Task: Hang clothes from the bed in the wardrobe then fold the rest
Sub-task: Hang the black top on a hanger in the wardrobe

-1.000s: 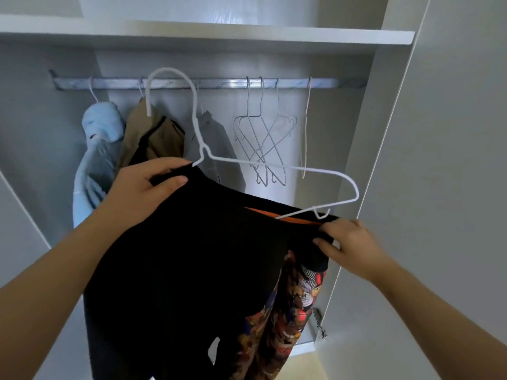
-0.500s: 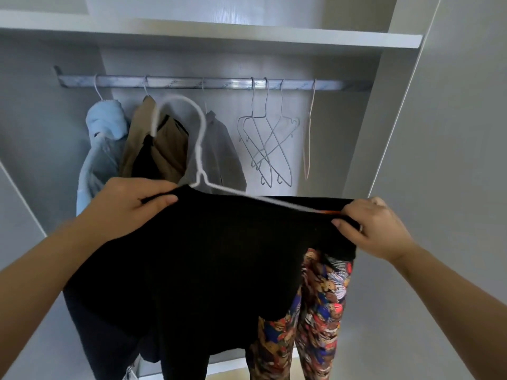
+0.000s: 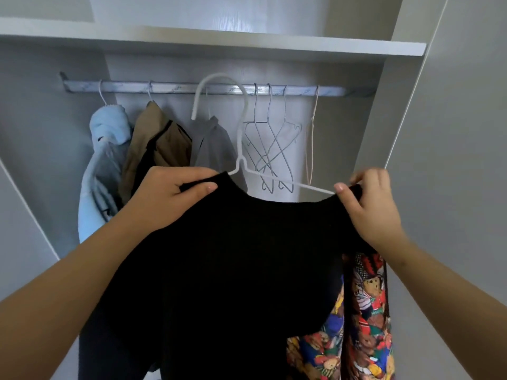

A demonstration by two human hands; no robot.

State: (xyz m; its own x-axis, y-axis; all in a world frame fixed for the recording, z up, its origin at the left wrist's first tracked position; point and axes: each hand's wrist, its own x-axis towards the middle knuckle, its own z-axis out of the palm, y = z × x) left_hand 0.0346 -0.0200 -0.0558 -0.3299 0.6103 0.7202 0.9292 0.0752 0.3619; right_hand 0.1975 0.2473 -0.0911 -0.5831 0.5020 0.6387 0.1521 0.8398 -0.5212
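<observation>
Up went the white hanger, its hook now level with the rail at upper centre. Left hand and right hand each pinched a shoulder of the black garment at mid-frame, fingers curled, keeping it spread on the wire.

We find soft light brightest on the shelf above both hands; shadow pools beneath it, beyond the left hand. Between it and the right hand, the black garment shows no detail. Straight edges bow.
</observation>
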